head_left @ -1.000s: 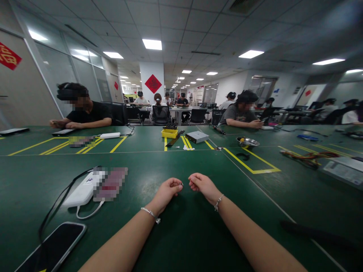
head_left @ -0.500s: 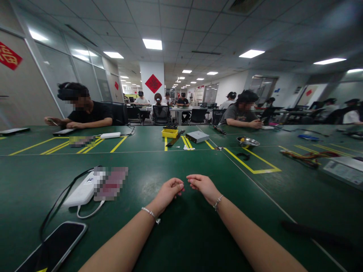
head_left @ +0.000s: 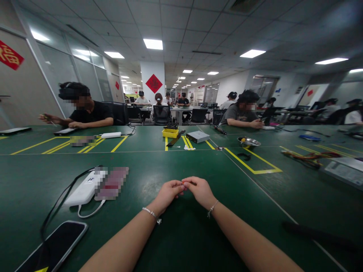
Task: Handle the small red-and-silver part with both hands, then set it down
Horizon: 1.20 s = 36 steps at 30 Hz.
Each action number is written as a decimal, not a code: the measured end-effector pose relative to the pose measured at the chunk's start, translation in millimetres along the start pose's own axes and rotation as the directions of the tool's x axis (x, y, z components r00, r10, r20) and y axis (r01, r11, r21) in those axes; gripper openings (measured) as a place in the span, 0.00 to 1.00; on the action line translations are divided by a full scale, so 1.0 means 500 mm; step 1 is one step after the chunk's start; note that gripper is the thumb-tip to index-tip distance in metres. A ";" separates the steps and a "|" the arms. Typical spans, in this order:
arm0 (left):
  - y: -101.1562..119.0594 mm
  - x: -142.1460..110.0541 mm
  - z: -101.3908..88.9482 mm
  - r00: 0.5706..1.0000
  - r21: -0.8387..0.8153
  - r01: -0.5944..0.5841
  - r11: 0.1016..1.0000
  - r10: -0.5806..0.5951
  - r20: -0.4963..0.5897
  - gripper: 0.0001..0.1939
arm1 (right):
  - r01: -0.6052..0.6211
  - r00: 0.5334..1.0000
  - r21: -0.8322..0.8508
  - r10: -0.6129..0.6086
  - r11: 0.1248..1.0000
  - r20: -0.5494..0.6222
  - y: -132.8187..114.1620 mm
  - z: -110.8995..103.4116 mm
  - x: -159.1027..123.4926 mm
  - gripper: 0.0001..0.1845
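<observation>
Presently, left grip (head_left: 169, 195) and right grip (head_left: 200, 190) are met at the fingertips, over a green counter (head_left: 141, 166); whether either is clamped on a small piece cannot be told. Item: white power bank (head_left: 82, 190), laid left of the grips, with a blurred pinkish slab (head_left: 115, 184) placed at its right edge and a white cable (head_left: 89, 217) looped below. Item: dark-screened phone (head_left: 56, 245), laid left of and nearer than the grips. Items: yellow tray (head_left: 170, 134) and silver box (head_left: 197, 136), set beyond the grips. Item: metal bowl (head_left: 255, 143), placed beyond and right of them
</observation>
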State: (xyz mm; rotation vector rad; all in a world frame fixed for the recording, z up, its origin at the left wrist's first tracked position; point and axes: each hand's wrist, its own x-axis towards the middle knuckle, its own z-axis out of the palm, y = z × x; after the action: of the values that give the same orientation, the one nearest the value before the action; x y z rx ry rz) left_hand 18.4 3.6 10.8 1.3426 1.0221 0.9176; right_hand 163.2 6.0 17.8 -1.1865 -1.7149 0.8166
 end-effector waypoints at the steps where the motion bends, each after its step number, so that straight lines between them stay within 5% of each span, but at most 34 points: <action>1: 0.000 0.001 0.000 1.000 -0.014 -0.001 1.000 0.001 -0.002 0.11 | 0.014 1.000 -0.005 -0.014 1.000 -0.006 0.003 0.001 0.000 0.11; 8: -0.014 0.010 -0.003 0.999 -0.120 -0.014 0.993 0.008 -0.051 0.12 | 0.124 0.991 -0.036 -0.122 0.992 0.063 0.007 0.005 -0.001 0.14; 17: -0.023 0.012 -0.009 0.999 -0.250 -0.021 0.968 0.009 -0.049 0.12 | 0.123 0.985 -0.034 -0.118 0.992 0.127 0.008 0.010 -0.004 0.19; 27: -0.014 0.007 0.001 1.000 -0.309 -0.007 0.951 0.000 -0.023 0.12 | 0.334 0.924 -0.475 -0.382 0.814 -0.004 -0.001 0.028 -0.020 0.17; 36: -0.017 0.008 0.001 0.999 -0.226 -0.030 0.974 0.035 0.021 0.13 | 0.357 0.908 -0.564 -0.419 0.744 0.022 -0.011 0.019 -0.022 0.06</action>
State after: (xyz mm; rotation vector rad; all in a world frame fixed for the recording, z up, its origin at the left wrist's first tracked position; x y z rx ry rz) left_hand 19.6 7.1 2.2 1.1793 0.8511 1.0079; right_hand 154.4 -6.6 15.5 -1.1408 -2.0858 -0.0273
